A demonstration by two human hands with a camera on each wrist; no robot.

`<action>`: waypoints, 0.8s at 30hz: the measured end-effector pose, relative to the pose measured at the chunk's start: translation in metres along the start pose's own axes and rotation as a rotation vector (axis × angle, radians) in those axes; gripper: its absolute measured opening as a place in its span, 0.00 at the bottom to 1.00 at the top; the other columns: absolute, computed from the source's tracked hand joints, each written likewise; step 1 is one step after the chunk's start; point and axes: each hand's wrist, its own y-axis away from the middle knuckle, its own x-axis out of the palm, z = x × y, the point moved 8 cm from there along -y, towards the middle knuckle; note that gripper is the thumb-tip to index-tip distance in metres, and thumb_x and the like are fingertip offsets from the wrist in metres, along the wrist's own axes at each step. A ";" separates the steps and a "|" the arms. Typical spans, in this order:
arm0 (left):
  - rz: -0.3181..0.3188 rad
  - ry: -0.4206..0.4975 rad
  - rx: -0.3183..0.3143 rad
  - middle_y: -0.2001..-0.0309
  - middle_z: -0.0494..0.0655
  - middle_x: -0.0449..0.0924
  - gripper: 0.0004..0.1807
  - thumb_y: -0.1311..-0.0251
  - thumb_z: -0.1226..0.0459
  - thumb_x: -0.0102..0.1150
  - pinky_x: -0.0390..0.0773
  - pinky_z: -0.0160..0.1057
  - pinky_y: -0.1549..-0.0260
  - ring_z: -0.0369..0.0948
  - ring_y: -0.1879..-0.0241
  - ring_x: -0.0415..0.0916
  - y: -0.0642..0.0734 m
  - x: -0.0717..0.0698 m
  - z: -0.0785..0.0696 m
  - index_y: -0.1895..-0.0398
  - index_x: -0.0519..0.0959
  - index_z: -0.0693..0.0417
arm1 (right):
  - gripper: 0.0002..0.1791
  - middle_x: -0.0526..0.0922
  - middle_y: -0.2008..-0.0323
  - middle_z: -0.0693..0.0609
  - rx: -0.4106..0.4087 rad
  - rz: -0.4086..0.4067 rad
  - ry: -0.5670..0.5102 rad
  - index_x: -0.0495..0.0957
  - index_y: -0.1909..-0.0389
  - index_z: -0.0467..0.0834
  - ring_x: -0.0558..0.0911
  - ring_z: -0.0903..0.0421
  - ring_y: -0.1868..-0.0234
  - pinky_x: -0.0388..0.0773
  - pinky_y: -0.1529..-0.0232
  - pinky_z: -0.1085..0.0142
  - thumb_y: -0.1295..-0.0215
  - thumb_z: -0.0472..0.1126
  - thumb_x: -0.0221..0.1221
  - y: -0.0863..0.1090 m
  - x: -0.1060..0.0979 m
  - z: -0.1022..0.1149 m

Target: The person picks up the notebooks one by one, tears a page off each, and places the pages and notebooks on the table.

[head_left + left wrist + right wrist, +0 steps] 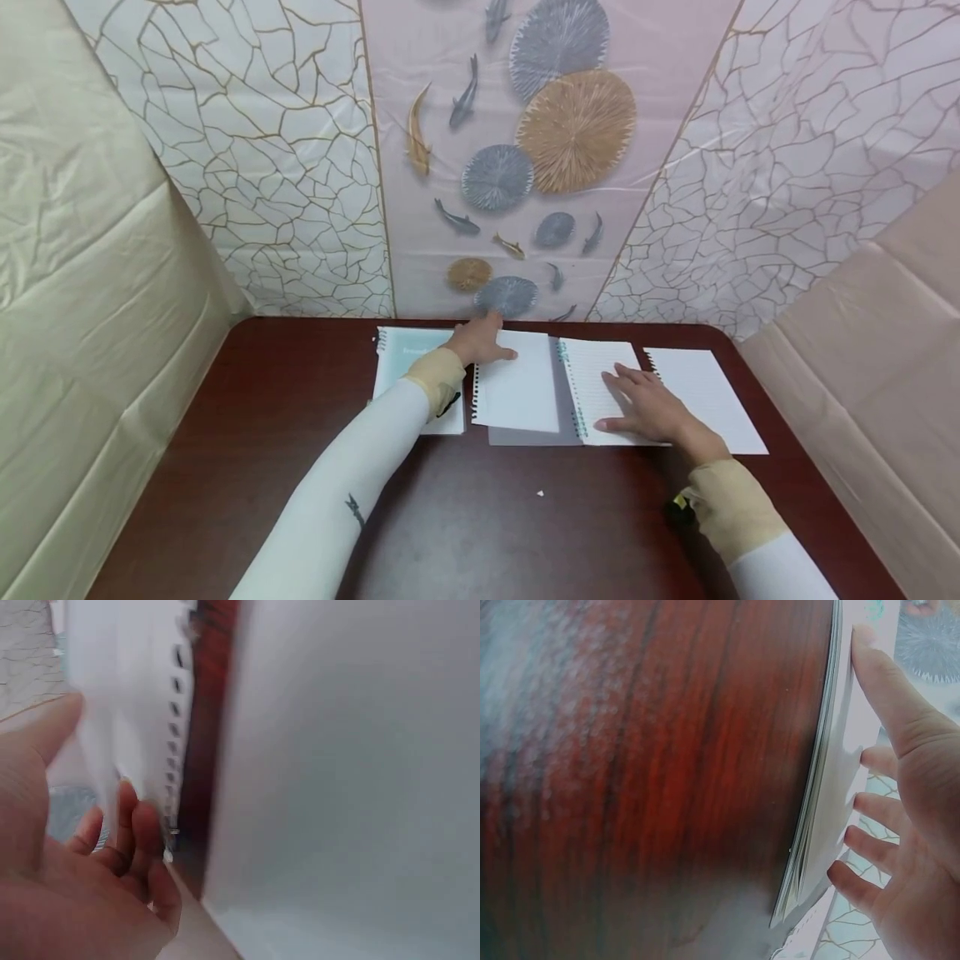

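My left hand (480,340) reaches over the top of a loose white sheet (525,387) with a torn, hole-punched left edge. Its thumb points right across the paper. In the left wrist view its fingers lie loosely bent at the end of the row of holes, thumb apart. That sheet overlaps the grey cover (517,437) of an opened spiral notebook (600,383) with lined pages and a green coil. My right hand (648,404) rests on the lined page, fingers spread. The right wrist view shows its thumb and fingertips on the page, above the stacked page edges (810,825).
Left of the sheet lies a spiral notebook with a pale teal cover (401,358). A second torn sheet (705,392) lies on the right, partly behind my right hand. A small white scrap (540,493) sits on the dark wooden table (480,533). Patterned cloth (300,167) stands behind.
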 end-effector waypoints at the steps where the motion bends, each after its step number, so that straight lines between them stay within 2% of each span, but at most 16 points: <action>1: -0.007 0.053 -0.005 0.38 0.53 0.80 0.40 0.30 0.44 0.66 0.75 0.51 0.38 0.51 0.42 0.80 0.001 -0.002 -0.001 0.23 0.63 0.52 | 0.57 0.60 0.21 0.29 0.001 -0.001 0.000 0.66 0.22 0.36 0.60 0.24 0.24 0.60 0.30 0.27 0.41 0.70 0.71 0.000 -0.001 0.000; 4: -0.027 0.224 -0.025 0.52 0.55 0.85 0.35 0.25 0.53 0.64 0.84 0.46 0.54 0.46 0.62 0.85 0.005 -0.008 -0.004 0.22 0.60 0.49 | 0.57 0.60 0.21 0.29 -0.005 -0.006 -0.005 0.66 0.22 0.35 0.60 0.24 0.24 0.59 0.29 0.27 0.40 0.69 0.71 0.001 -0.002 0.001; 7: -0.007 0.423 -0.033 0.60 0.54 0.84 0.39 0.24 0.59 0.61 0.87 0.47 0.60 0.41 0.75 0.82 0.013 -0.010 -0.009 0.17 0.54 0.48 | 0.56 0.59 0.22 0.28 -0.019 -0.010 -0.013 0.66 0.22 0.35 0.60 0.24 0.25 0.58 0.29 0.27 0.39 0.68 0.71 0.002 -0.002 0.002; 11: 0.032 0.628 0.047 0.56 0.59 0.81 0.46 0.25 0.65 0.57 0.89 0.51 0.63 0.42 0.78 0.81 0.029 -0.016 -0.030 0.13 0.42 0.50 | 0.56 0.59 0.22 0.27 -0.022 -0.009 -0.017 0.66 0.22 0.34 0.60 0.23 0.25 0.55 0.28 0.27 0.39 0.68 0.70 0.003 -0.001 0.002; 14: 0.052 0.708 0.143 0.51 0.63 0.79 0.50 0.25 0.67 0.56 0.89 0.48 0.66 0.47 0.73 0.86 0.042 -0.021 -0.058 0.12 0.35 0.49 | 0.54 0.60 0.22 0.27 -0.026 0.000 -0.017 0.66 0.22 0.34 0.61 0.23 0.25 0.56 0.28 0.27 0.37 0.67 0.70 0.002 -0.003 0.002; 16: 0.061 0.734 0.198 0.49 0.63 0.80 0.52 0.24 0.66 0.57 0.89 0.47 0.68 0.50 0.70 0.88 0.049 -0.020 -0.076 0.12 0.30 0.48 | 0.49 0.62 0.24 0.26 -0.039 0.007 -0.028 0.69 0.24 0.33 0.63 0.23 0.26 0.58 0.29 0.27 0.33 0.64 0.68 0.000 -0.006 0.002; 19: 0.054 0.706 0.262 0.47 0.60 0.82 0.55 0.22 0.60 0.59 0.89 0.46 0.70 0.51 0.66 0.90 0.057 -0.014 -0.099 0.13 0.25 0.46 | 0.36 0.67 0.27 0.25 -0.046 -0.001 -0.094 0.72 0.28 0.31 0.65 0.24 0.27 0.61 0.30 0.29 0.23 0.53 0.63 -0.004 -0.015 0.005; 22: 0.008 0.596 0.307 0.43 0.58 0.82 0.58 0.23 0.48 0.59 0.88 0.41 0.68 0.49 0.66 0.90 0.066 -0.007 -0.117 0.14 0.24 0.48 | 0.28 0.71 0.30 0.25 -0.010 -0.059 -0.175 0.73 0.30 0.29 0.67 0.26 0.27 0.63 0.30 0.30 0.16 0.48 0.52 -0.008 -0.030 0.008; 24: -0.021 0.513 0.329 0.36 0.57 0.79 0.58 0.25 0.41 0.57 0.87 0.38 0.62 0.45 0.62 0.90 0.070 -0.001 -0.127 0.13 0.27 0.51 | 0.31 0.72 0.30 0.27 0.053 -0.111 -0.253 0.71 0.28 0.29 0.70 0.27 0.29 0.67 0.31 0.33 0.13 0.51 0.45 -0.009 -0.042 0.011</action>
